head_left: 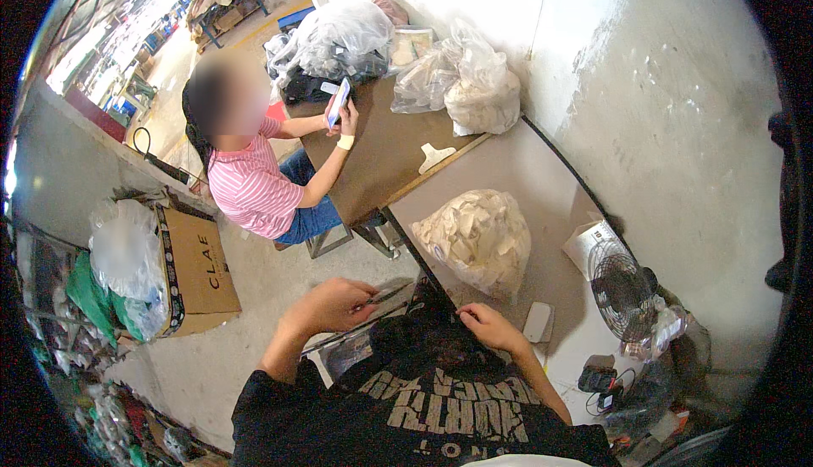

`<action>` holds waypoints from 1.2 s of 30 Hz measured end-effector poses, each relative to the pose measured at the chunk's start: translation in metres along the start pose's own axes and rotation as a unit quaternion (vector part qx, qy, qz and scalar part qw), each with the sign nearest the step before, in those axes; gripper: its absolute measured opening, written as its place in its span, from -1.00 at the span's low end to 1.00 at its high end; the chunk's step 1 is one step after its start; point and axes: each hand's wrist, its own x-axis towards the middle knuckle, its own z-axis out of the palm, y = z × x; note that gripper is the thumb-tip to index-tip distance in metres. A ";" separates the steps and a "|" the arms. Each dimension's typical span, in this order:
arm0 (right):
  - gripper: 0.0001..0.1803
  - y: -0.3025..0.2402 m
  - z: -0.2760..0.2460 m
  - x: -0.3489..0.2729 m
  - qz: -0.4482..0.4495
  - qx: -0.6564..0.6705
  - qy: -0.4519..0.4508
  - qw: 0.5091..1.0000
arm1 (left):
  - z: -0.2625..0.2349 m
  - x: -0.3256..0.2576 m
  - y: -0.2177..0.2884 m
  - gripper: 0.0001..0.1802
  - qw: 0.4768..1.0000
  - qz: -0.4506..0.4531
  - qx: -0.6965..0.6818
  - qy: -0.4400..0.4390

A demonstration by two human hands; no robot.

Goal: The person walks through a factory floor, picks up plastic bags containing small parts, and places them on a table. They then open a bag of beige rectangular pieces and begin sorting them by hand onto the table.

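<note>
My left hand (340, 304) is held over my lap, left of the table edge. Its fingers are curled together around something thin and dark, too small to name. My right hand (493, 328) rests by the near table edge, thumb and fingers drawn together; whatever they hold, if anything, is hidden. Dark cloth (415, 336) lies in the shade between both hands. Beyond the right hand, a clear plastic bag (476, 243) full of cream-coloured pieces sits on the grey table (542, 171). A white phone-shaped object (539, 321) lies just right of that hand.
A person in a pink striped shirt (254, 186) sits at the brown table (368, 149), holding a phone (339, 103). Stuffed plastic bags (483, 99) stand at the back. A black fan (622, 293) is at right. A cardboard box (199, 268) stands on the floor at left.
</note>
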 end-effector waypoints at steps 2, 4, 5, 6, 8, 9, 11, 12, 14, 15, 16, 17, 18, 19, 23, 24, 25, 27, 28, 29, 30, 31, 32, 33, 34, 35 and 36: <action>-0.51 -0.023 -0.011 -0.002 0.015 0.220 -0.046 0.974 | -0.007 0.008 0.029 -0.72 0.990 0.087 -0.059 0.094; -0.46 -0.047 -0.023 -0.014 0.017 0.477 -0.083 0.875 | 0.001 0.024 0.048 -0.71 0.983 0.104 -0.100 0.111; -0.43 -0.057 -0.032 -0.024 0.010 0.612 -0.094 0.785 | 0.009 0.033 0.055 -0.69 0.977 0.122 -0.122 0.126; -0.39 -0.064 -0.039 -0.031 0.019 0.748 -0.102 0.655 | 0.021 0.043 0.059 -0.68 0.975 0.144 -0.098 0.140; -0.44 -0.070 -0.047 -0.035 0.009 0.740 -0.048 0.671 | 0.049 0.066 0.065 -0.65 0.966 0.202 -0.053 0.153; -0.45 -0.069 -0.048 -0.037 0.001 0.757 -0.022 0.653 | 0.067 0.076 0.069 -0.62 0.955 0.229 -0.055 0.180; -0.47 -0.059 -0.043 -0.033 0.069 0.763 0.070 0.639 | 0.097 0.093 0.073 -0.62 0.958 0.217 -0.049 0.180; -0.49 -0.052 -0.038 -0.030 0.048 0.774 0.074 0.627 | 0.111 0.098 0.075 -0.62 0.959 0.215 -0.042 0.181; -0.57 -0.035 -0.028 -0.034 0.053 0.779 0.132 0.611 | 0.124 0.105 0.077 -0.62 0.960 0.232 -0.040 0.152; -0.58 -0.028 -0.022 -0.036 0.061 0.764 0.185 0.615 | 0.127 0.110 0.078 -0.61 0.960 0.239 -0.045 0.136; -0.60 -0.022 -0.019 -0.039 0.055 0.750 0.221 0.621 | 0.127 0.114 0.078 -0.60 0.961 0.242 -0.050 0.127; -0.60 -0.016 -0.016 -0.045 0.050 0.756 0.248 0.604 | 0.125 0.120 0.077 -0.56 0.958 0.258 -0.072 0.106; -0.60 -0.011 -0.014 -0.051 0.044 0.760 0.272 0.588 | 0.121 0.128 0.075 -0.55 0.954 0.263 -0.043 0.137; -0.61 -0.004 -0.012 -0.058 0.041 0.761 0.301 0.573 | 0.118 0.137 0.073 -0.54 0.951 0.260 -0.007 0.168; -0.58 0.039 -0.002 -0.084 0.120 0.683 0.466 0.550 | 0.112 0.188 0.059 -0.31 0.947 0.163 0.080 0.264; -0.57 0.057 0.000 -0.083 0.141 0.654 0.502 0.549 | 0.115 0.202 0.055 -0.26 0.938 0.127 0.111 0.302; -0.56 0.076 0.003 -0.083 0.176 0.632 0.533 0.535 | 0.118 0.217 0.051 -0.20 0.946 0.096 0.142 0.274; -0.56 0.113 0.011 -0.088 0.187 0.582 0.532 0.586 | 0.130 0.235 0.046 -0.21 0.937 0.071 0.204 0.275; -0.56 0.126 0.017 -0.087 0.236 0.557 0.537 0.589 | 0.136 0.240 0.044 -0.21 0.940 0.032 0.234 0.246; -0.50 0.137 0.023 -0.088 0.199 0.593 0.515 0.586 | 0.139 0.245 0.042 -0.21 0.935 0.030 0.245 0.254; -0.47 0.144 0.029 -0.084 0.207 0.542 0.537 0.612 | 0.142 0.248 0.040 -0.21 0.926 0.053 0.240 0.287; -0.44 0.150 0.034 -0.082 0.226 0.483 0.571 0.624 | 0.144 0.249 0.039 -0.21 0.925 0.056 0.237 0.292; -0.42 0.154 0.038 -0.079 0.252 0.432 0.588 0.635 | 0.145 0.250 0.037 -0.22 0.918 0.058 0.241 0.311; -0.39 0.158 0.040 -0.075 0.281 0.367 0.607 0.647 | 0.145 0.250 0.037 -0.23 0.920 0.049 0.236 0.308; -0.36 0.161 0.042 -0.071 0.315 0.315 0.598 0.667 | 0.145 0.249 0.036 -0.23 0.929 0.047 0.220 0.294; -0.33 0.166 0.042 -0.069 0.370 0.252 0.552 0.704 | 0.145 0.249 0.036 -0.23 0.930 0.047 0.212 0.296; -0.31 0.172 0.042 -0.065 0.423 0.187 0.493 0.737 | 0.145 0.247 0.035 -0.23 0.931 0.044 0.205 0.299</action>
